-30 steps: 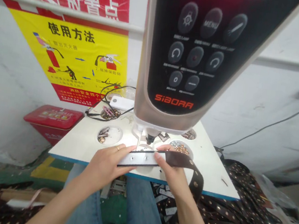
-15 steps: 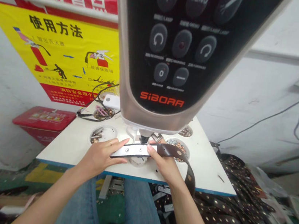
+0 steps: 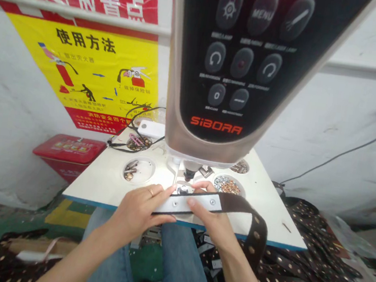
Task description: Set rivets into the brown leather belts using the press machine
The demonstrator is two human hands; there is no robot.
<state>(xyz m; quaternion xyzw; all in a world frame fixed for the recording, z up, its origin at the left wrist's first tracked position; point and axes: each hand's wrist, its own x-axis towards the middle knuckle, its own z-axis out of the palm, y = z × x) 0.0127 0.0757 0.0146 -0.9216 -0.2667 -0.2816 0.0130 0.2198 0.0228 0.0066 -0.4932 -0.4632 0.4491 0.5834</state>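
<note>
The left hand (image 3: 140,212) and right hand (image 3: 212,219) gripped a pale strip (image 3: 188,203) on a brown studded belt (image 3: 255,228); it had just slid rightward, directly below the SiBORA machine head (image 3: 218,71), with loose rivets (image 3: 227,185) just right of that head.

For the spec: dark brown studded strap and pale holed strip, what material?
The dark brown studded strap looks like leather or faux leather: soft bend, low sheen. Its round studs look like polished metal, by their glints. The pale holed strip could be brushed metal or coated plastic; the look leaves it open.
</note>
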